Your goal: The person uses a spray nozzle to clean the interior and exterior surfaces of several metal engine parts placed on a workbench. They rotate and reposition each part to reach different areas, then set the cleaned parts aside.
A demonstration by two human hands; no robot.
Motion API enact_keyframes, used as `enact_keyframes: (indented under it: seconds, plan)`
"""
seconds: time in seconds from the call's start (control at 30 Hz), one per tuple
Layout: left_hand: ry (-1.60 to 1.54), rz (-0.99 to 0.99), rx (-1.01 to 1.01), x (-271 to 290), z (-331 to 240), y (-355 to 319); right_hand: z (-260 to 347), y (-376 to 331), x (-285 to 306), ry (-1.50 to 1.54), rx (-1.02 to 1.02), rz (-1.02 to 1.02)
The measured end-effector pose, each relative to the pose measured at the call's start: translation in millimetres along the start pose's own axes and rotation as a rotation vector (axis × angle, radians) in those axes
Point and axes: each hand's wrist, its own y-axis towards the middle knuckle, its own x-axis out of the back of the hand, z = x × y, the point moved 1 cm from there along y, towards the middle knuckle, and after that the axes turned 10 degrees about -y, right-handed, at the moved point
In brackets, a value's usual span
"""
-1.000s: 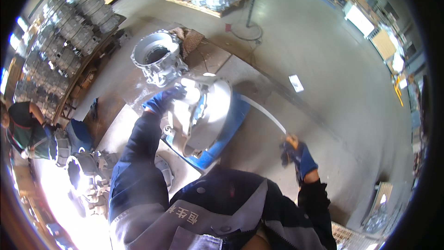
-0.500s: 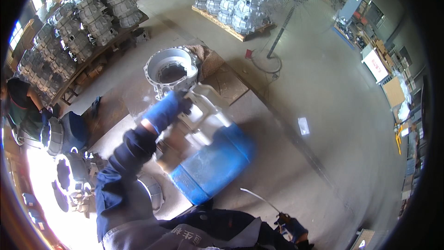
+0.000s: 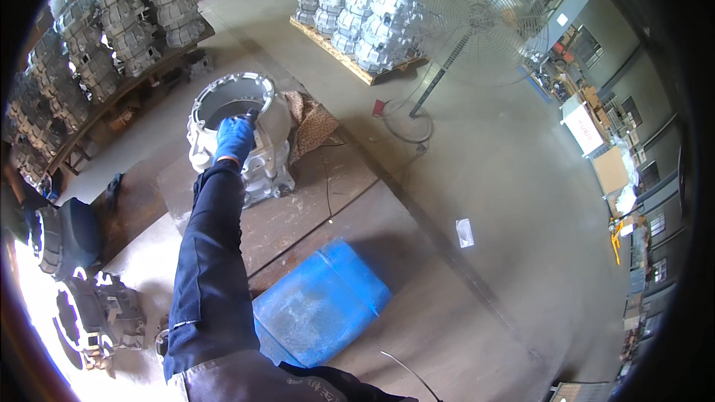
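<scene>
A silvery cast-metal housing (image 3: 261, 175), with a wide round opening at its top, stands on a brown bench plate (image 3: 283, 234). My left hand (image 3: 236, 138), in a blue glove with dark fingertips, reaches out to it, its fingers closed over the near side of the round rim. The fingertips are partly hidden inside the opening. Nearer to me, a scuffed blue plastic drum (image 3: 324, 301) lies on its side below the plate's edge. My right hand is out of the picture. A thin pale rod (image 3: 410, 374) pokes in at the lower edge.
Brown rough sheeting (image 3: 309, 126) lies beside the housing. More housings (image 3: 119, 309) stand at lower left, near a dark rounded object (image 3: 79, 231) and a partly visible co-worker. Stacked housings (image 3: 357, 15) fill a pallet behind. A large floor fan (image 3: 473, 18) stands right of it.
My left hand has moved away from above the blue drum, where it held a blurred metal housing, to the round rim on the bench. My right hand, holding the thin rod, has left the picture.
</scene>
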Motion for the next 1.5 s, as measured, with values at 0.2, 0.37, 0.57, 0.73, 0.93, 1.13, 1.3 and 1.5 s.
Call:
enact_keyframes:
  seconds: [0.2, 0.37, 0.57, 0.73, 0.93, 1.13, 1.3, 1.5]
  plan:
    - [-0.061, -0.106, -0.123, -41, 14, -46, 18, 25, -8, -0.022, -0.047, -0.023]
    - [-0.023, -0.076, -0.077, -36, 16, -45, 24, 37, -10, -0.078, -0.009, -0.022]
    - [-0.255, -0.432, 0.150, 22, -80, -125, -2, 43, 2, -0.157, 0.122, 0.016]
    - [-0.761, -0.260, 0.368, 59, -126, -281, -33, 40, 25, -0.178, 0.212, 0.098]
    - [-0.442, -0.150, 0.803, 61, -53, -483, -22, 62, 19, -0.058, 0.408, 0.503]
    - [-0.166, 0.258, 1.537, 42, 35, -626, 0, 45, 18, -0.140, 0.442, 0.520]
    - [-1.038, 0.029, 1.572, -62, 79, -729, -16, 40, 18, -0.151, 0.404, 0.481]
    - [-0.879, 0.457, 1.416, -31, 84, -702, -21, -2, 11, -0.013, 0.237, 0.433]
